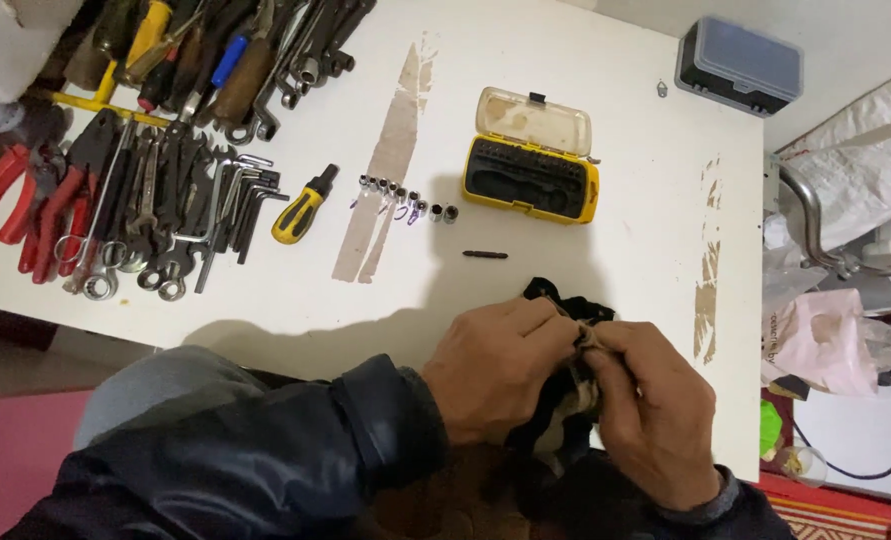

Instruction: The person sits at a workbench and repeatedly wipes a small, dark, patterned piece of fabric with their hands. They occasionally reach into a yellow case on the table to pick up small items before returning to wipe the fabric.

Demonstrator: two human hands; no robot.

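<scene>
In the head view, a black cloth [555, 420] is gripped between both hands at the near edge of the white table [585, 200]. The left hand [495, 370] is closed around the cloth from the left, its fingers curled over the folds, while the right hand [655, 410] is clenched on the same cloth from the right, a pale patch of fabric being pinched where the two hands meet. Whether anything is wrapped inside the cloth cannot be told. Just beyond the hands a single dark screwdriver bit [485, 254] is seen lying loose on the table. Farther back, an open yellow bit case [532, 165] is set with its clear lid raised, and a short row of small sockets [405, 197] is laid out to its left. A stubby yellow-and-black screwdriver handle [302, 207] lies beside them. At the far left, hex keys [250, 205], wrenches [155, 220] and red-handled pliers [25, 200] are spread in rows. A grey plastic box [737, 64] is placed at the far right corner.
</scene>
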